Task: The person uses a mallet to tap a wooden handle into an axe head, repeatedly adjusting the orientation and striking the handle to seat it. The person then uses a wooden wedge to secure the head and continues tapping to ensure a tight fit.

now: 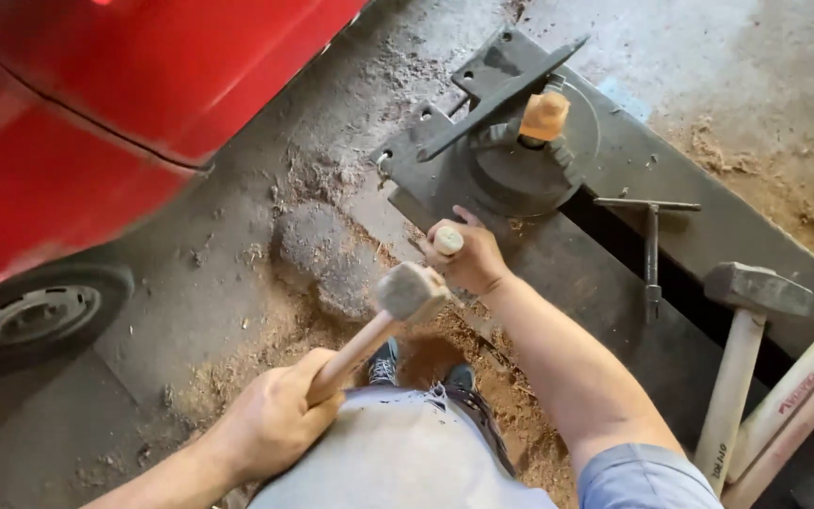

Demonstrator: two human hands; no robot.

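Right: left hand [270,424] fist wrapped tight round wooden hammer handle, hammer head [410,291] raised just beside right hand [468,259], which is clenched round upright wooden peg [447,240] above metal bench [614,283].

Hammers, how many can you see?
4. One hammer is gripped by the left hand, its head beside the right hand. Three more lean at the right: a steel-headed one and two handles, heads cut off. Others may be hidden.

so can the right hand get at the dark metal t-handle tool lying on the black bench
Probably yes: the right hand grips a pale wooden peg, but the dark metal T-handle tool lies uncovered on the black bench beside it.
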